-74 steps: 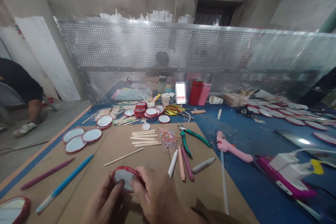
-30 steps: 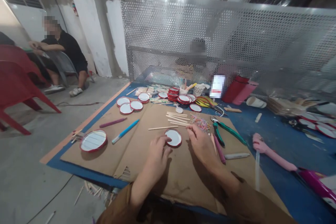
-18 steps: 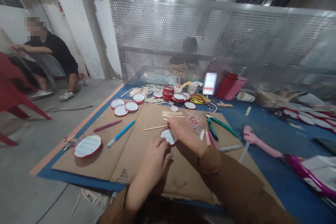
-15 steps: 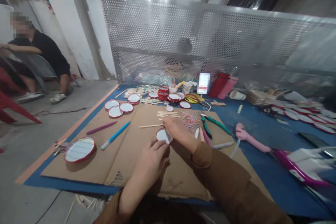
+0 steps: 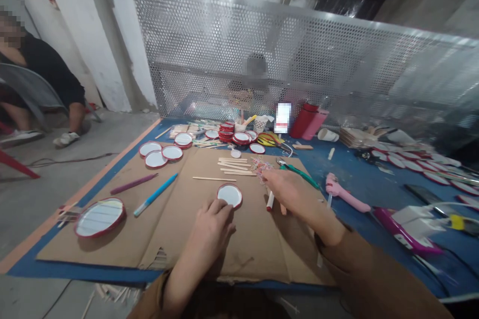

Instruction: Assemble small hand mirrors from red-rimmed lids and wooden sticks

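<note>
My left hand [image 5: 213,224] rests on the cardboard, its fingers curled over the near edge of a small white disc with a red rim [image 5: 229,194]. My right hand [image 5: 290,192] reaches over a pile of thin coloured rubber bands [image 5: 259,164] and some markers [image 5: 270,201], with its fingers stretched forward and nothing visible in them. Its fingertips partly hide the bands. Flat wooden sticks [image 5: 235,163] lie just beyond the disc, and a thin single stick [image 5: 214,179] lies to their left. Green-handled pliers [image 5: 305,175] are behind my right hand.
Further left are a blue pen [image 5: 155,195], a purple pen [image 5: 133,184] and a larger red-rimmed disc [image 5: 100,218] with strings. More discs [image 5: 172,153] stand behind. A pink glue gun [image 5: 346,194] and a purple power strip [image 5: 406,232] occupy the right. A person [image 5: 41,70] sits at far left.
My right hand has moved right, from the wooden sticks by the disc to the rubber bands and markers. The left hand stays on the disc. The whole view has shifted slightly.
</note>
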### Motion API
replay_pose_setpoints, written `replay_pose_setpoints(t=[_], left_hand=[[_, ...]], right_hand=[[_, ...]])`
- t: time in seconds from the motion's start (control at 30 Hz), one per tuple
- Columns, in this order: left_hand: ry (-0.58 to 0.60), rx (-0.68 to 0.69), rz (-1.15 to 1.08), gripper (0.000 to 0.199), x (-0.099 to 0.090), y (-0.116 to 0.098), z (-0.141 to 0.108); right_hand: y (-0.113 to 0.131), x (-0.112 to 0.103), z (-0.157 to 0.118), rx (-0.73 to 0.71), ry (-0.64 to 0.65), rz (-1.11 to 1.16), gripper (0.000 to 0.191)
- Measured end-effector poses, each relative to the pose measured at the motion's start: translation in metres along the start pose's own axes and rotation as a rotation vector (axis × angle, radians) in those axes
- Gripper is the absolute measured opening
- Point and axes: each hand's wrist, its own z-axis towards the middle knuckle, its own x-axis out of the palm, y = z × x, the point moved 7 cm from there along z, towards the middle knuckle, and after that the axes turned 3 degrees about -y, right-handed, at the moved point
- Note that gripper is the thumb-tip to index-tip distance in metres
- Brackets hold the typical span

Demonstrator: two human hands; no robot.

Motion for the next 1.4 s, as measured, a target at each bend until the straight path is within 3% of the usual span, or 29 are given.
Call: replay_pose_setpoints(t=[0.1, 0.2, 0.37, 0.47, 0.57, 0.67, 0.73, 0.83, 1.0, 1.13, 1.27, 1.4], left_hand=[[0.016, -0.022, -0.019, 0.022, 0.0, 0.002, -0.001], [0.01, -0.048, -0.008, 0.021, 0.001, 0.004, -0.002], [-0.057, -0.038, 0.001, 0.022, -0.001, 0.004, -0.003], [-0.07, -0.026, -0.036, 0.018, 0.0, 0.006, -0.004], [-0.151, -0.071, -0.133, 0.021, -0.003, 0.016, -0.005], [-0.223, -0.157, -0.219, 0.025, -0.004, 0.029, -0.005], [-0.217, -0.216, -0.207, 0.026, -0.004, 0.035, -0.003], [-0.177, -0.273, -0.125, 0.025, -0.006, 0.033, 0.0], [-0.07, -0.314, -0.02, 0.022, -0.006, 0.022, 0.003], [-0.034, -0.349, 0.043, 0.021, -0.007, 0.024, 0.005], [0.14, -0.467, 0.145, 0.018, -0.004, 0.025, 0.009], [0.198, -0.502, 0.236, 0.02, -0.007, 0.018, 0.01]], right_hand=[[-0.006, 0.009, -0.015, -0.057, 0.114, -0.129, 0.019], [-0.004, 0.019, -0.022, -0.112, 0.145, -0.191, 0.02], [0.04, 0.034, -0.032, -0.32, 0.103, -0.11, 0.021], [0.07, 0.044, -0.043, -0.421, 0.148, -0.078, 0.019], [0.08, 0.047, -0.046, -0.459, 0.207, -0.041, 0.019], [0.057, 0.034, -0.026, -0.288, 0.213, 0.035, 0.019], [0.026, 0.021, -0.001, -0.061, 0.163, 0.008, 0.018], [-0.013, 0.01, 0.036, 0.109, 0.091, -0.031, 0.018], [-0.058, 0.023, 0.081, 0.303, 0.071, -0.073, 0.028], [-0.072, 0.041, 0.1, 0.381, 0.107, -0.07, 0.026], [-0.077, 0.054, 0.114, 0.425, 0.167, -0.044, 0.032], [-0.072, 0.05, 0.12, 0.391, 0.156, 0.012, 0.033]])
